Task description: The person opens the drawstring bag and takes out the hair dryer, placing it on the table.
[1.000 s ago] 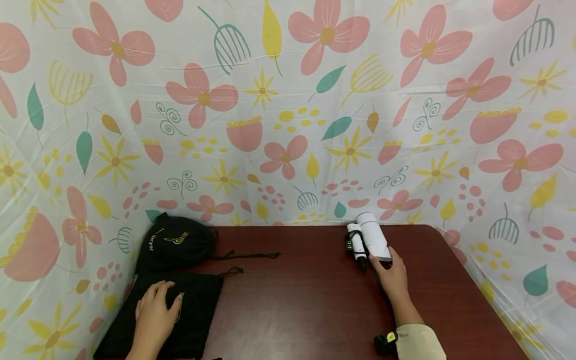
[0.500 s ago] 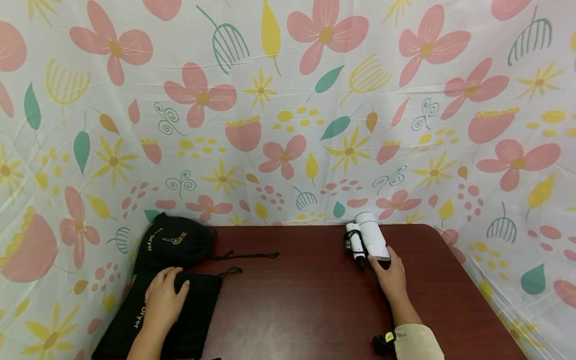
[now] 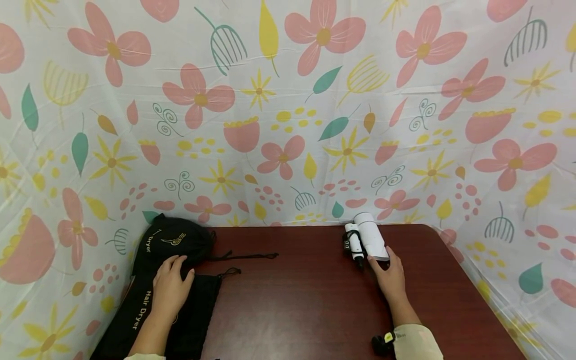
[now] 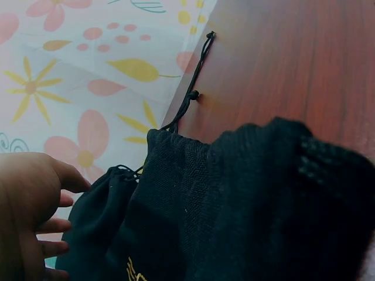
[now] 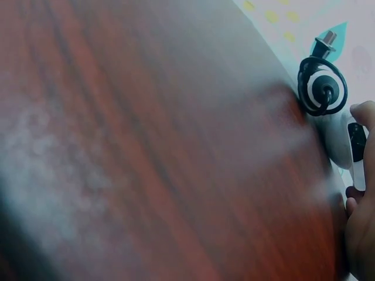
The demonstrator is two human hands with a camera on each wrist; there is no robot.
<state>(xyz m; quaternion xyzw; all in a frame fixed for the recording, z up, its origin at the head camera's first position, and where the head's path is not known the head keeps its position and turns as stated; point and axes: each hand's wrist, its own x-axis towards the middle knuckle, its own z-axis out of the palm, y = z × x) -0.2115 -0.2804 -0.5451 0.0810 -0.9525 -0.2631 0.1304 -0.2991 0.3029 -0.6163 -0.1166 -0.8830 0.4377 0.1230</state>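
On the right of the table lies a white folded hair dryer, its dark cord wound round the slim handle. My right hand grips the near end of the thick barrel between thumb and fingers. In the right wrist view the plug and wound cord show beside that hand. My left hand hovers over or rests on a flat black drawstring pouch lettered "Hair Dryer", fingers loosely bent and holding nothing; contact is unclear. Its fingertips reach close to a fuller black pouch behind.
A dark red-brown wooden table lies between the hands. Drawstrings trail rightward from the pouches. A flower-print curtain hangs along the back and sides of the table.
My left hand has slid forward and a little right over the flat pouch, uncovering its lettering. The right hand and hair dryer have stayed in place.
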